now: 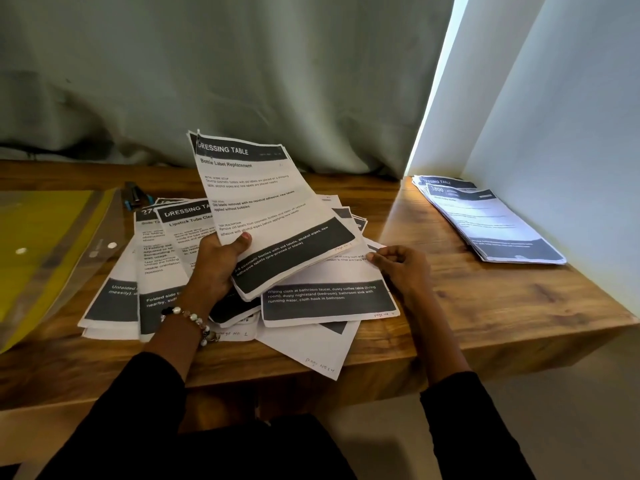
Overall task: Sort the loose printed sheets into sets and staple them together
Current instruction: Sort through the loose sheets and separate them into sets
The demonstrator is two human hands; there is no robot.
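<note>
— What are the hands doing?
— The left hand (216,263) grips a raised bundle of sheets (273,209) headed "Dressing Table". The right hand (403,268) pinches the edge of a loose sheet (329,299).
— And the rest?
— Scattered sheets (152,265) cover the counter (485,306); a sorted stack (491,223) lies far right, a stapler (135,195) behind

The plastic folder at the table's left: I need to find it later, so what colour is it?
Yellow, under a clear cover, seen in the head view: the plastic folder.
</note>
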